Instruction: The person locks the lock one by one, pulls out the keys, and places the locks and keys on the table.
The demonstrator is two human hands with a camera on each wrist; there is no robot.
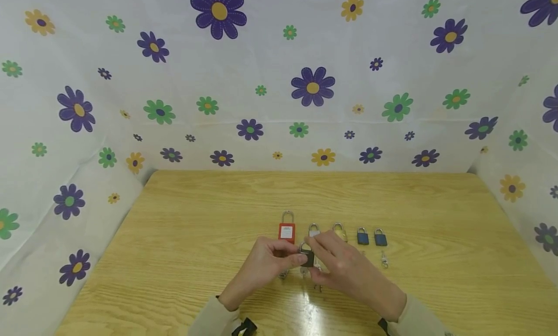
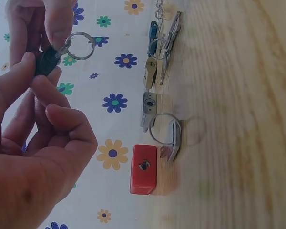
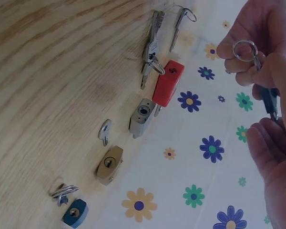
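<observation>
A small black padlock (image 1: 309, 260) with a steel shackle is held up between both hands. My left hand (image 1: 263, 263) pinches its body from the left, thumb on the near face. From the other side, my right hand (image 1: 344, 263) holds it as well, with fingertips at the shackle and the thumb low by the key. In the right wrist view, a key (image 3: 256, 63) sits at the padlock's bottom and a split ring (image 2: 93, 46) hangs from it. The fingers partly hide the padlock, so I cannot tell whether the shackle is released.
Behind the hands, a red padlock (image 1: 286, 233), a silver one (image 1: 314, 227), a brass one (image 1: 340, 228) and two blue ones, left (image 1: 363, 237) and right (image 1: 380, 238), form a row on the wooden table (image 1: 196, 220). Keys (image 1: 384, 260) lie before them. Flowered cloth (image 1: 261, 60) hangs around.
</observation>
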